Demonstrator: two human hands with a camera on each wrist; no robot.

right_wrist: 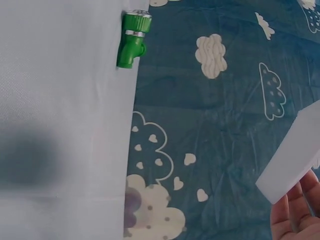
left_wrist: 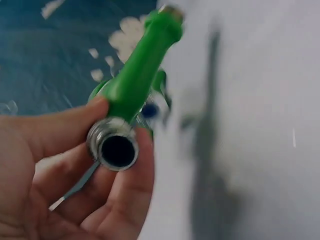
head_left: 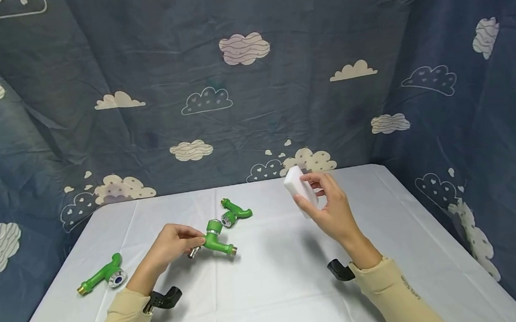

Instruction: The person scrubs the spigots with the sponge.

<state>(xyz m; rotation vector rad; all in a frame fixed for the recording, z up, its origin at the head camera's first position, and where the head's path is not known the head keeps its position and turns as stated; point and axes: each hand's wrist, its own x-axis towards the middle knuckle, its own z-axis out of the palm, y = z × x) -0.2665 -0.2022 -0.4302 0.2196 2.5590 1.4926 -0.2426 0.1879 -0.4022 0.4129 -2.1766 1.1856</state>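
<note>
In the head view my left hand (head_left: 170, 246) pinches a green water tap (head_left: 216, 242) by its metal spout end, holding it over the white table. Up close in the left wrist view, the tap's open threaded metal end (left_wrist: 118, 149) sits between thumb and fingers, and its green body (left_wrist: 134, 75) points up and away. My right hand (head_left: 333, 211) grips a white sponge block (head_left: 299, 186) by its edges, raised above the table at the right. Only the fingers (right_wrist: 290, 212) and part of the sponge (right_wrist: 295, 155) show in the right wrist view.
A second green tap (head_left: 239, 212) lies toward the back of the table, just beyond the held one. Another green tap (head_left: 104, 274) with a chrome-and-blue cap lies at the left. A dark cloud-patterned curtain (head_left: 254, 115) surrounds the white tablecloth (head_left: 269, 293) at the back and sides.
</note>
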